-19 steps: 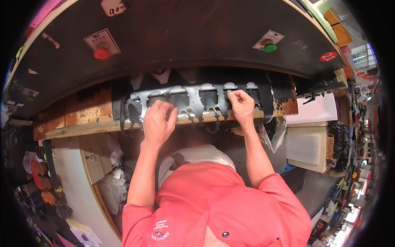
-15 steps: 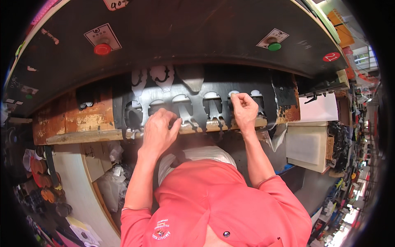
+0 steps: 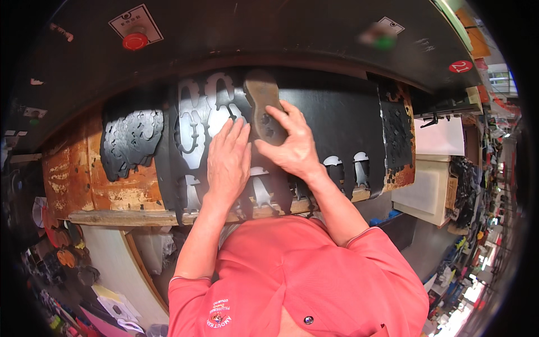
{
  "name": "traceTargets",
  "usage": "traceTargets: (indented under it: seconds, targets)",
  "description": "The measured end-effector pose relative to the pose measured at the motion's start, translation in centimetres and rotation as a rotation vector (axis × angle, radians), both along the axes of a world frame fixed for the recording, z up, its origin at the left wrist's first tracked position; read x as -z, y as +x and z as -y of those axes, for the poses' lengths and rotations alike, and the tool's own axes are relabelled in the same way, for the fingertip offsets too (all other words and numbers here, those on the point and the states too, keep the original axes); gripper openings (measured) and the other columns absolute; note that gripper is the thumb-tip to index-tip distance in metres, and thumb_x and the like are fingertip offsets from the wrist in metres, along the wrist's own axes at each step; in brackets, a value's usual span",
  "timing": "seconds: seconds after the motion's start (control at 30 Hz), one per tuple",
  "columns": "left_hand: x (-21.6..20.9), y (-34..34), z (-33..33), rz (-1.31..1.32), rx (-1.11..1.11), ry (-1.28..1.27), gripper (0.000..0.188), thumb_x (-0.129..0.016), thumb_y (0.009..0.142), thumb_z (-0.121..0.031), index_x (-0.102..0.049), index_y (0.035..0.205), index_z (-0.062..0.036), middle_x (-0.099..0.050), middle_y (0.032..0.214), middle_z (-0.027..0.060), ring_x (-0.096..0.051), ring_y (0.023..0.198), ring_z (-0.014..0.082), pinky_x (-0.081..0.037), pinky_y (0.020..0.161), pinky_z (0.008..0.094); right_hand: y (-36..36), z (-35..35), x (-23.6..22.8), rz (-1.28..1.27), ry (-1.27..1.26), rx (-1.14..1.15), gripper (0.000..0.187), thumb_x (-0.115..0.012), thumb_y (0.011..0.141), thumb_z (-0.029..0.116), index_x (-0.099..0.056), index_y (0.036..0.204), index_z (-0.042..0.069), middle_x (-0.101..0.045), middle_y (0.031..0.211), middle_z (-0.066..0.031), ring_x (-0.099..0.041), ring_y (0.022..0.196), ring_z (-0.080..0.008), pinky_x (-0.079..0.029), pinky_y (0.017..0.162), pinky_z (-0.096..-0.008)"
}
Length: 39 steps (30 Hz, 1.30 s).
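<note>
A black sheet (image 3: 342, 115) with sole-shaped holes cut along its left part and near edge lies on the bench. My left hand (image 3: 229, 160) rests flat on it, fingers stretched out and together, beside the cut-outs. Just right of it, my right hand (image 3: 291, 143) grips a brown, sole-shaped cutting die (image 3: 263, 104) between thumb and fingers. The die sits on or just over the sheet; its underside is hidden. Pale board shows through the cut-outs (image 3: 191, 132).
A dark machine head (image 3: 252, 33) overhangs the bench's far side, with a red button (image 3: 135, 41) and a blurred green button (image 3: 384, 42). Black cut pieces (image 3: 132, 137) are piled on the worn wooden bench (image 3: 76, 168) at left. A pale box (image 3: 421, 188) stands at right.
Both hands have left the sheet's near edge. The right hand has moved left and taken hold of the die; the left now lies flat farther in. The view has shifted, showing more bench.
</note>
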State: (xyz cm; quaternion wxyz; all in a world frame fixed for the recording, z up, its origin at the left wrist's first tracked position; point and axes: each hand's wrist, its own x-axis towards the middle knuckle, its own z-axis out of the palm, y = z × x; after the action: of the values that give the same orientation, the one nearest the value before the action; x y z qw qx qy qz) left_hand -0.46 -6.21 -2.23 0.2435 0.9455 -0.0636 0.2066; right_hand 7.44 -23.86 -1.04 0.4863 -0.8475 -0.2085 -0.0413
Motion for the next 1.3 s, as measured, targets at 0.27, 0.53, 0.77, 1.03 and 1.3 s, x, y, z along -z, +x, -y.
traceTargets:
  seconds: [0.27, 0.53, 0.77, 1.03, 1.3]
  targets:
    - [-1.8, 1.4, 1.3, 0.087, -0.052, -0.082, 0.046, -0.077, 0.095, -0.009, -0.066, 0.139, -0.0011, -0.068, 0.135, 0.0183, -0.063, 0.119, 0.0352, -0.052, 0.1, 0.0469, 3.0, 3.8, -0.6, -0.589, 0.603, -0.131, 0.075, -0.09, 0.079, 0.018, -0.063, 0.146, -0.004, -0.066, 0.142, -0.0157, -0.061, 0.131, -0.0224, -0.046, 0.114, -0.0369]
    - [-1.3, 4.2, 3.0, -0.197, -0.212, -0.476, 0.059, -0.075, 0.098, -0.013, -0.054, 0.149, 0.0082, -0.066, 0.139, 0.0255, -0.07, 0.102, 0.0352, -0.056, 0.097, 0.0462, 3.0, 4.3, -0.5, -0.752, 0.862, -0.132, 0.069, -0.081, 0.088, 0.01, -0.055, 0.149, -0.01, -0.065, 0.141, -0.0155, -0.065, 0.126, -0.0189, -0.049, 0.109, -0.0311]
    - [-1.5, 5.7, 2.8, -0.174, -0.21, -0.366, 0.048, -0.071, 0.099, -0.009, -0.061, 0.143, 0.0072, -0.075, 0.125, 0.0233, -0.074, 0.096, 0.034, -0.059, 0.091, 0.0446, 3.1, 4.4, 1.4, -0.699, 0.97, -0.179, 0.071, -0.078, 0.09, 0.013, -0.052, 0.152, -0.008, -0.067, 0.137, -0.0149, -0.067, 0.121, -0.0172, -0.052, 0.106, -0.0298]
    - [-0.6, 6.7, 2.3, -0.068, -0.217, -0.295, 0.021, -0.07, 0.103, -0.021, -0.075, 0.104, 0.0003, -0.076, 0.09, 0.0163, -0.073, 0.081, 0.0317, -0.056, 0.076, 0.0415, 2.9, 4.2, 1.9, -0.654, 1.058, -0.201, 0.071, -0.078, 0.088, 0.013, -0.054, 0.151, -0.008, -0.066, 0.141, -0.015, -0.066, 0.125, -0.0192, -0.051, 0.105, -0.0296]
    - [-1.0, 6.2, 1.4, 0.058, -0.292, -0.647, 0.021, -0.06, 0.111, -0.018, -0.067, 0.102, -0.0007, -0.067, 0.08, 0.0027, -0.058, 0.072, 0.0115, -0.051, 0.068, 0.0326, 2.9, 4.3, 1.8, -0.641, 1.06, -0.19, 0.076, -0.08, 0.088, 0.018, -0.051, 0.152, -0.01, -0.067, 0.139, -0.0174, -0.067, 0.125, -0.0225, -0.049, 0.113, -0.0352]
